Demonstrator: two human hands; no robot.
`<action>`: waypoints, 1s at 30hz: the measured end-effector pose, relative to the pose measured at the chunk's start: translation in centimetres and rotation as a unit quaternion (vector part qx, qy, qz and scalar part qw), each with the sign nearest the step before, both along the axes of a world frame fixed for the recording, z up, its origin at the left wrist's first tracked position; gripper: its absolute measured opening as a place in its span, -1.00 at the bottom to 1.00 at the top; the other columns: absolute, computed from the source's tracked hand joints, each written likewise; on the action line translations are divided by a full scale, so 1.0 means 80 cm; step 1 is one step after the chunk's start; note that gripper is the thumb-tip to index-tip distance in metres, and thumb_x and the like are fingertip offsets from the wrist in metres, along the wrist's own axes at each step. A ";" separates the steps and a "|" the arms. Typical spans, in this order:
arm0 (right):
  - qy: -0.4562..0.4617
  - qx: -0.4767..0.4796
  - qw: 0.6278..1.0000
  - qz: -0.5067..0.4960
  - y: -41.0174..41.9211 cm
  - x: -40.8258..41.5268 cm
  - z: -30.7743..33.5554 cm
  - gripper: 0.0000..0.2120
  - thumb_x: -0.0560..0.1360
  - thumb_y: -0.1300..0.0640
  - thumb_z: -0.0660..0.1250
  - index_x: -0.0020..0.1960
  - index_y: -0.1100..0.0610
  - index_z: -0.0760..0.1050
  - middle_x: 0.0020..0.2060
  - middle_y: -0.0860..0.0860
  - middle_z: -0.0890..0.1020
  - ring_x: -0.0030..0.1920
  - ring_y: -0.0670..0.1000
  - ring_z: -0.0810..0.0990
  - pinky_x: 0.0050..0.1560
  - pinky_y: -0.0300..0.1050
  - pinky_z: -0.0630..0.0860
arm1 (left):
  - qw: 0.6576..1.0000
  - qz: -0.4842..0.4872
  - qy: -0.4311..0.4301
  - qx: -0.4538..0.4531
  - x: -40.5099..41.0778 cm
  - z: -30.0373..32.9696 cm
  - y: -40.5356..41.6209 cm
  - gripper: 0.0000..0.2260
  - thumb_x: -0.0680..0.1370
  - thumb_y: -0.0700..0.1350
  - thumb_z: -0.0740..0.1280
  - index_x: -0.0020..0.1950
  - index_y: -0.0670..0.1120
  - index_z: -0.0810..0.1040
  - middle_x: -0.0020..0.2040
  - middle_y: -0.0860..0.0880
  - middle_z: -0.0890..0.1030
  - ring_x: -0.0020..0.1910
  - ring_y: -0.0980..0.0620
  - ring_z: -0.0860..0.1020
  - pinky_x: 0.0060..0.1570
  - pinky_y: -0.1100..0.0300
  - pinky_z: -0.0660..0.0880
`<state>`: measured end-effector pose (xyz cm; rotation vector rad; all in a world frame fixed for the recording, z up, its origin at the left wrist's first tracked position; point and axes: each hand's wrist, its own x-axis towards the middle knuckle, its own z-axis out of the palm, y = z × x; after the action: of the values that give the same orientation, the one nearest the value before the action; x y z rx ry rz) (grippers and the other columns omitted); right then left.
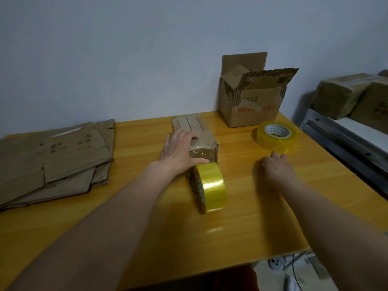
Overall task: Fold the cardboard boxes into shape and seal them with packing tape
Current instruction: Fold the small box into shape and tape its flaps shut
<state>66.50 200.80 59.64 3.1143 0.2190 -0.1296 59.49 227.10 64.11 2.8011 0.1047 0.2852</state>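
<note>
right now the small box (194, 137) sits near the middle of the wooden table (147, 217), closed, with clear tape glinting over its near end. the left hand (179, 151) lies on top of that box, fingers curled over its upper face and gripping it, thumb down by the near edge. just in front of the small box a roll of yellow tape (211, 186) stands on its edge, touching the box's near end. to the right of the small box the right hand (275, 165) hovers low over the table, fingers loosely bent and holding nothing, its fingertips close to a second tape roll (276, 136) that lies flat. behind and to the right of the small box an open carton (251, 101) stands against the wall, its flaps torn and raised. well to the left of the small box lies a stack of flattened cardboard (54, 160). far right of it, off the table, wrapped parcels (352, 97) rest on a metal rack (336, 131).
</note>
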 end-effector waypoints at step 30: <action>-0.010 0.518 0.833 0.192 0.108 -0.077 0.082 -0.91 0.51 0.16 0.36 -0.08 -0.02 0.52 -0.19 -0.11 0.58 -0.20 -0.16 0.52 -0.22 -0.32 0.41 | 0.792 0.175 -0.083 -0.579 -0.048 -0.020 -0.044 -0.18 0.31 -0.29 0.56 0.46 0.09 0.28 0.34 -0.04 0.45 0.26 0.00 0.47 0.20 0.08 0.48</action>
<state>60.38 209.45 66.22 3.9801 1.3113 0.0642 55.65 223.57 62.48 1.5001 0.5507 0.3752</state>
